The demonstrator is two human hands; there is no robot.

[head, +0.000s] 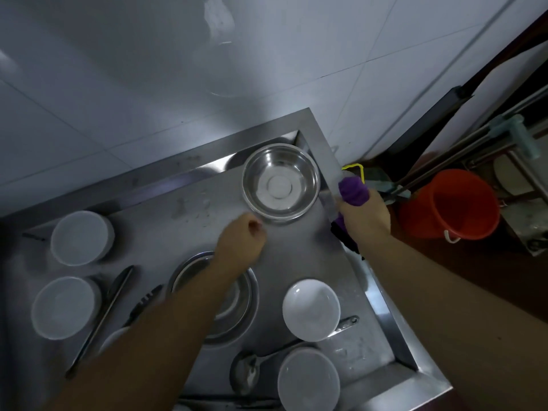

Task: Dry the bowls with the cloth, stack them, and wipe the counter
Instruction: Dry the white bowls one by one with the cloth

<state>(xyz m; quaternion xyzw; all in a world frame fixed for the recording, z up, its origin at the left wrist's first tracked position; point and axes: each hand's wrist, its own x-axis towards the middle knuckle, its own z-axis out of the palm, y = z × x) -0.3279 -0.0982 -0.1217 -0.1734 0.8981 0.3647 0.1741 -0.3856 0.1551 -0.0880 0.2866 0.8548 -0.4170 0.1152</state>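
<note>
Gripping the purple cloth (353, 191) is the right hand (365, 216), fingers wrapped tight round it, just off the counter's (299, 241) right rim. The left hand (240, 242) sits loosely curled, holding nothing, right beside the near edge of a steel bowl (281, 183) in the far corner. Another steel bowl (225, 295) lies under the left forearm, and a white bowl (310, 310) sits nearer on the right. An orange bucket (453, 203) stands off to the right.
</note>
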